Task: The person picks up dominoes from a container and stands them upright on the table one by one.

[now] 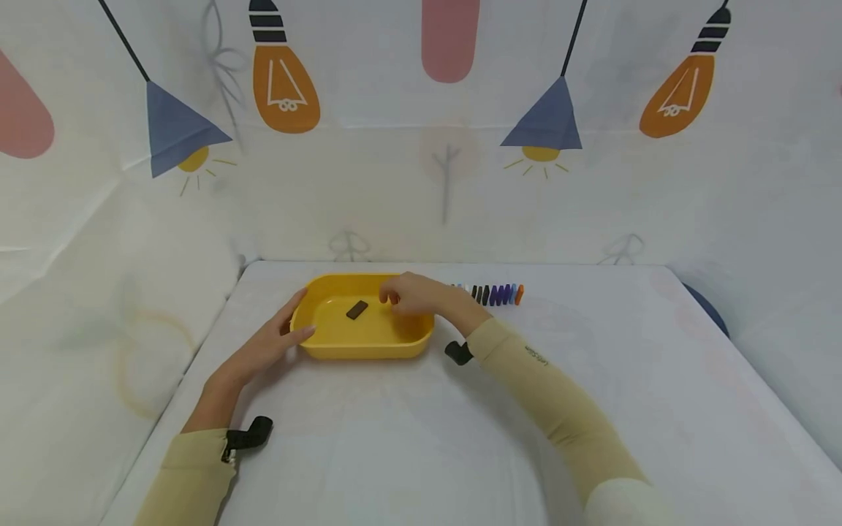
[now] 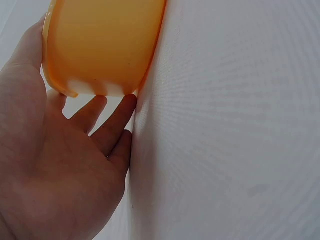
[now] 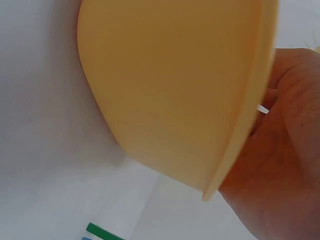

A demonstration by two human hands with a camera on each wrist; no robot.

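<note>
A yellow tray (image 1: 362, 352) stands near the back of the white table, with a dark brown block (image 1: 357, 310) lying flat in it. My left hand (image 1: 266, 347) holds the tray's left end, thumb over the front rim; in the left wrist view its fingers (image 2: 112, 125) touch the outer wall. My right hand (image 1: 417, 294) reaches over the right end of the tray with curled fingers. In the right wrist view, a small white block (image 3: 263, 109) peeks out between those fingers, mostly hidden by the hand and the tray's wall (image 3: 170, 90).
Right of the tray runs a row of upright coloured blocks (image 1: 498, 295), dark, purple, light blue and orange, its left end partly behind my right arm. A green block (image 3: 103, 231) shows low in the right wrist view. Printed cloth walls surround the table (image 1: 395, 438).
</note>
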